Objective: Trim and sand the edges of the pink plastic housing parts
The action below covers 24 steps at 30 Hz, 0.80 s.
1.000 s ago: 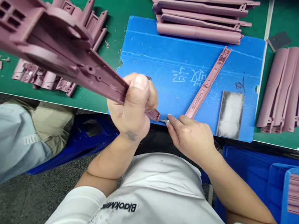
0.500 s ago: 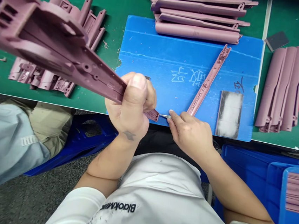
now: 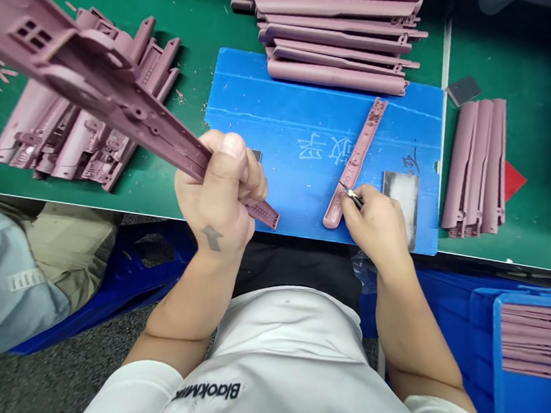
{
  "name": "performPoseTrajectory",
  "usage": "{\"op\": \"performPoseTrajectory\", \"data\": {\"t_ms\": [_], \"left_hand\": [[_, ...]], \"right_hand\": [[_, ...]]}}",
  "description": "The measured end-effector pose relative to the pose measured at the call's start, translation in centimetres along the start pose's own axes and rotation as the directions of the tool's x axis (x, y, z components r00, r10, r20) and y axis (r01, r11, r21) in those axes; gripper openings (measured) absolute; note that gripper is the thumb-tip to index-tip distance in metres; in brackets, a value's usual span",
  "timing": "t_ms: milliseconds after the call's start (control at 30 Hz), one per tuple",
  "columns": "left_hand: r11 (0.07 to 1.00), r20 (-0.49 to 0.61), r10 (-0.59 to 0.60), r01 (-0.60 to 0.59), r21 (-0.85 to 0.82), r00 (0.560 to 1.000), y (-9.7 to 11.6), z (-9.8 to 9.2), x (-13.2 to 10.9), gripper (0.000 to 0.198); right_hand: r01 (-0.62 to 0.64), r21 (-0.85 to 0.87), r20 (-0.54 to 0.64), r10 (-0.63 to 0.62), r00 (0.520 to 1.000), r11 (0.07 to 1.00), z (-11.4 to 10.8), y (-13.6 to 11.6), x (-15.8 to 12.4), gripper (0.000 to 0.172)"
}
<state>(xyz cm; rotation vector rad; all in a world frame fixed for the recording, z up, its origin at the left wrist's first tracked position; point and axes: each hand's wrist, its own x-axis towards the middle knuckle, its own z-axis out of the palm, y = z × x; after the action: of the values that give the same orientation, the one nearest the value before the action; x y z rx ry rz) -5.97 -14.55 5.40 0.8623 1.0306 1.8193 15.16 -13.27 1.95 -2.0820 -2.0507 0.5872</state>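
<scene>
Green tabletop [image 3: 544, 148] under everything. Nearest, at right, a blue crate [image 3: 497, 383] held stacked mauve strips [image 3: 535, 342]. Left hand [image 3: 215, 194] was closed tight round a long mauve plastic housing [image 3: 133, 112], held up off the surface. Right hand [image 3: 375, 226] pinched a craft knife [image 3: 352, 196], blade just beside a slim mauve plastic rail [image 3: 355, 162] lying on a blue corrugated sheet [image 3: 267, 95]. More mauve parts [image 3: 337, 17] lay piled at the far edge.

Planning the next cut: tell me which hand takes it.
Right, probably: the right hand holds the craft knife, while the left hand is occupied gripping the mauve plastic part.
</scene>
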Motion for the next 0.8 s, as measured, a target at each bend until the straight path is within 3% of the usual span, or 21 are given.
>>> {"op": "performPoseTrajectory", "data": {"t_ms": [67, 133, 233, 300, 367, 500, 600, 667, 800], "left_hand": [[0.998, -0.005, -0.052, 0.051, -0.039, 0.999, -0.4, -0.4, 0.6, 0.038], [0.995, 0.002, -0.089, 0.089, -0.036, 0.996, -1.3, -0.8, 1.4, 0.038], [0.984, 0.076, -0.173, 0.170, 0.045, 0.982, -2.8, -1.3, 2.7, 0.057], [0.965, 0.188, -0.261, 0.252, 0.072, 0.947, -3.4, -1.3, 3.2, 0.063], [0.965, 0.253, -0.263, 0.257, 0.058, 0.931, -3.2, -1.1, 3.3, 0.061], [0.998, 0.159, 0.005, -0.016, 0.063, 0.987, -1.9, -1.0, 2.8, 0.032], [0.968, 0.150, 0.208, -0.225, 0.112, 0.967, -1.5, -1.2, 2.4, 0.022], [0.945, 0.168, 0.271, -0.296, 0.141, 0.948, -1.6, -1.2, 2.0, 0.017], [0.914, 0.208, 0.284, -0.330, 0.234, 0.936, -1.6, -0.3, 0.8, 0.016]], "right_hand": [[0.069, 0.289, -0.015, -0.067, 0.998, 0.955, -0.2, 0.1, -1.0, 0.033], [0.146, 0.504, -0.006, -0.166, 0.986, 0.851, -0.3, 0.0, -2.2, 0.035], [0.318, 0.598, -0.022, -0.381, 0.924, 0.736, -0.2, -0.4, -3.2, 0.030], [0.432, 0.571, -0.070, -0.483, 0.873, 0.698, 0.2, -0.8, -3.1, 0.027], [0.473, 0.532, -0.073, -0.518, 0.852, 0.703, 0.5, -1.1, -2.7, 0.027], [0.410, 0.410, -0.013, -0.445, 0.896, 0.814, 0.8, -1.0, -2.3, 0.030], [0.380, 0.204, 0.008, -0.389, 0.921, 0.902, 0.5, -0.4, -3.2, 0.035], [0.385, 0.061, 0.041, -0.388, 0.921, 0.921, 0.4, -0.2, -4.0, 0.035], [0.385, -0.124, 0.127, -0.370, 0.920, 0.914, 0.0, -0.1, -5.2, 0.040]]}}
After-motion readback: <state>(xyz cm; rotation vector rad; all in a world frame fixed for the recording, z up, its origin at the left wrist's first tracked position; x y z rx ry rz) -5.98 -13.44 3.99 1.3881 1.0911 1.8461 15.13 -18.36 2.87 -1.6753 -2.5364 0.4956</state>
